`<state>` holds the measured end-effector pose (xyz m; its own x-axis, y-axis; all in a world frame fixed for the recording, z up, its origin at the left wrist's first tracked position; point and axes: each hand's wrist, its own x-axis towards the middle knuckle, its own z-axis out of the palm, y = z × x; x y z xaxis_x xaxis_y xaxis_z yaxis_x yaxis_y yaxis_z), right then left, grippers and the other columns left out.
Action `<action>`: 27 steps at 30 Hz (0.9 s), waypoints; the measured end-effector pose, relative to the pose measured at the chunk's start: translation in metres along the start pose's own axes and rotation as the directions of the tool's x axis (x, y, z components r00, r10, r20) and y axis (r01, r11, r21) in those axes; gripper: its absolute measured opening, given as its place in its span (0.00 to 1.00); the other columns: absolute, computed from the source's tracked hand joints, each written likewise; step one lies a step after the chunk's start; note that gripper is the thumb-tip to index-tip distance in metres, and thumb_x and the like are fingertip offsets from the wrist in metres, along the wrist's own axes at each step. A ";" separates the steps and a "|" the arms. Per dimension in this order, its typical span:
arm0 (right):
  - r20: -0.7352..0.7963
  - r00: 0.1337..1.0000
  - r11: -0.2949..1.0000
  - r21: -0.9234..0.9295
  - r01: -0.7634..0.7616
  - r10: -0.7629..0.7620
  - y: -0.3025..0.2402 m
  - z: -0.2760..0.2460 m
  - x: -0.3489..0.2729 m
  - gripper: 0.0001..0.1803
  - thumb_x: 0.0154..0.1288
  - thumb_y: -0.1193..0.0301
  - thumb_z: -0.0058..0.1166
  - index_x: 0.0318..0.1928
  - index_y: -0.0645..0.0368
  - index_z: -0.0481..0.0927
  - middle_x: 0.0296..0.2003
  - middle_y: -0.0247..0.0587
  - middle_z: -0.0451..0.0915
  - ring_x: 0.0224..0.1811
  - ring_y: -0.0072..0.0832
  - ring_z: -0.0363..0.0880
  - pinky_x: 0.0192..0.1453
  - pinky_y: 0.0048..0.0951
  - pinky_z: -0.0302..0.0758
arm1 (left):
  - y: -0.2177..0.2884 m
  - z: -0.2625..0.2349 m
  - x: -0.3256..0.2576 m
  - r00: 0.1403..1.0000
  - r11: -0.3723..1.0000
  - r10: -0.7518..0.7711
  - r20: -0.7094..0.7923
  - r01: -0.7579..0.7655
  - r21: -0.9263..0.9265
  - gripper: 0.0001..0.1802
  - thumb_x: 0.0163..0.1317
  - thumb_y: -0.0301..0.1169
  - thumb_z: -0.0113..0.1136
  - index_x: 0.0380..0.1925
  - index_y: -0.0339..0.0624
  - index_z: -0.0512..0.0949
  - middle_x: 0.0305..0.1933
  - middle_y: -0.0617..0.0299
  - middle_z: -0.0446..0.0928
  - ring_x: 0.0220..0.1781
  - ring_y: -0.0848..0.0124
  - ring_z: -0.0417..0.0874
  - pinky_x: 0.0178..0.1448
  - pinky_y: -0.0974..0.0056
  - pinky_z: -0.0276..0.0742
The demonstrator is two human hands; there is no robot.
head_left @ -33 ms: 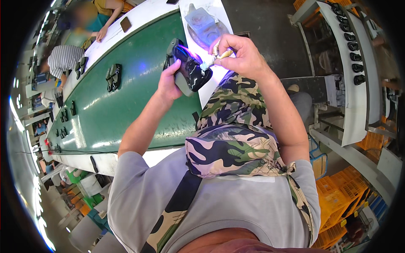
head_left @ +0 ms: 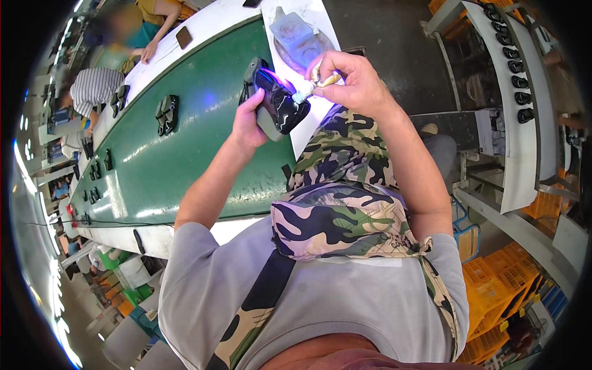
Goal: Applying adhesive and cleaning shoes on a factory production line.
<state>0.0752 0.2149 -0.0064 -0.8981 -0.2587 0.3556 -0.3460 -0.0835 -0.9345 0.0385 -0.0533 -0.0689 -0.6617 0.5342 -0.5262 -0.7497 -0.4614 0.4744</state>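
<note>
Black shoe [head_left: 280,108] in left hand [head_left: 248,123]

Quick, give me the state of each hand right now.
Left hand: closed around the black shoe, holding it up.
Right hand: closed, fingers pinching a small brush against the shoe.

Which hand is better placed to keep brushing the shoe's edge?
Right. The right hand grips the small brush with its tip at the black shoe; the left hand is occupied holding that shoe.
</note>
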 end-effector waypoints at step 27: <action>-0.687 0.725 0.995 0.035 0.095 -0.045 0.045 -0.075 -0.068 0.11 0.55 0.79 0.66 0.32 0.60 0.74 0.38 0.40 0.83 0.42 0.21 0.78 0.49 0.25 0.76 | -0.017 0.077 0.034 0.945 0.999 -0.027 0.327 0.019 0.027 0.29 0.68 0.51 0.51 0.60 0.42 0.74 0.50 0.51 0.83 0.38 0.60 0.87 0.36 0.58 0.86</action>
<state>0.1005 0.3008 -0.0718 -0.8222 0.4773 0.3101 -0.4201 -0.1413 -0.8964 0.0299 0.0267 -0.0407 -0.6012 0.7487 -0.2792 -0.7618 -0.4315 0.4832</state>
